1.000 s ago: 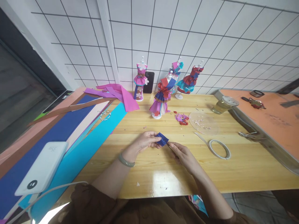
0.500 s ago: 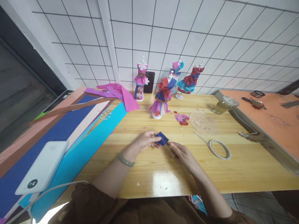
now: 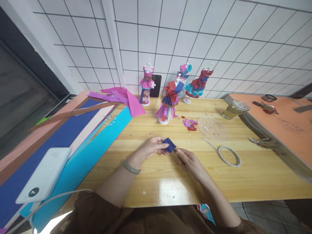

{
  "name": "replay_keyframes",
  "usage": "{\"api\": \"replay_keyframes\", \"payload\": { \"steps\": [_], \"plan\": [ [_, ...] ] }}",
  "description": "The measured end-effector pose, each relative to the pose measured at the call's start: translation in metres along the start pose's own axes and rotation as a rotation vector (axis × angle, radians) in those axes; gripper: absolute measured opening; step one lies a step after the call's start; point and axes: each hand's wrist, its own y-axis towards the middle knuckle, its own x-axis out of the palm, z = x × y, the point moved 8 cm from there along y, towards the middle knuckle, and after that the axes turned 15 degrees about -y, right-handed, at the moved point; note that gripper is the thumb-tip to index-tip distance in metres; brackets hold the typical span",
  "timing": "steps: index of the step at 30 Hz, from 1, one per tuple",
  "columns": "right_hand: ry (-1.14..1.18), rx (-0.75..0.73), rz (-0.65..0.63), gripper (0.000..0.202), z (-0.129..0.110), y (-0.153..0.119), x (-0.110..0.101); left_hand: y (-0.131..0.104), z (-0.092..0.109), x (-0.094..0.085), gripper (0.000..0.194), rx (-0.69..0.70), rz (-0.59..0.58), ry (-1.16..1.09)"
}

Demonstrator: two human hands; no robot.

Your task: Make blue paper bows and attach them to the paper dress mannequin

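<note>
My left hand (image 3: 156, 145) pinches a small piece of dark blue crepe paper (image 3: 170, 144) between thumb and fingers, above the wooden table. The paper looks pleated or folded. My right hand (image 3: 190, 162) is closed around a pair of scissors (image 3: 179, 155), mostly hidden by the fingers. Their tips meet the lower right edge of the blue paper. Beyond my hands stands a small mannequin (image 3: 170, 99) dressed in red, blue and purple paper. A small pile of purple and red scraps (image 3: 190, 124) lies to its right.
Three more dressed mannequins, one pink (image 3: 147, 83), stand by the wall near a phone (image 3: 156, 86). Coloured paper strips (image 3: 104, 139) and a white power bank (image 3: 44, 175) lie left. Right are a clear plate (image 3: 212, 128), tape roll (image 3: 229, 156) and drink cup (image 3: 234, 110).
The blue paper has turned slightly in my fingers and now shows a bit flatter. Both hands stay in almost the same place.
</note>
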Motion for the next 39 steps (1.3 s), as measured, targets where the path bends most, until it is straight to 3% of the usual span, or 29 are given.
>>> {"api": "replay_keyframes", "payload": {
  "steps": [39],
  "plan": [
    [-0.061,-0.058,0.08,0.043,-0.0055,0.0033,-0.0022,0.0014,-0.0021,0.0005,0.032,0.004,-0.003,0.036]
  ]
}}
